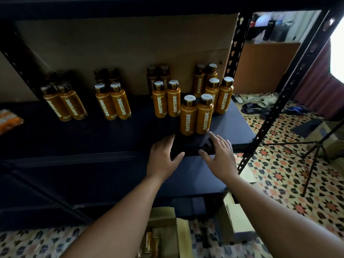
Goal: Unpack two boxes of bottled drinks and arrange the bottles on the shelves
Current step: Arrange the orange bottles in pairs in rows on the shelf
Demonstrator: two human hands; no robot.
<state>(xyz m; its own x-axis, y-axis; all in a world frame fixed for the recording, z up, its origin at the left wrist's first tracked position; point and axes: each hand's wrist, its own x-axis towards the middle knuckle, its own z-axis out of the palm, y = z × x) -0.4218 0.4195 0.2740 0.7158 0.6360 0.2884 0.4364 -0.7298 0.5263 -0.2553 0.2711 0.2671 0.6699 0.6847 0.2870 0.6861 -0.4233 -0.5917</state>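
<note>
Orange Oatside bottles with pale caps stand in several groups on the dark shelf (111,135). The nearest pair of bottles (196,116) stands close to the shelf's front edge at the right. My left hand (163,155) and my right hand (219,153) hover just in front of that pair, fingers spread, holding nothing. Other groups stand at the far left (65,103), left of centre (113,103), centre (166,97) and right (216,90). An open cardboard box (163,231) with bottles inside lies on the floor below me.
Black perforated uprights (290,86) frame the rack at the right. A lower shelf (186,175) lies under my hands. An orange packet (9,121) lies at the shelf's left edge. A second carton (236,218), a tripod (312,155) and sandals (256,103) are on the patterned floor.
</note>
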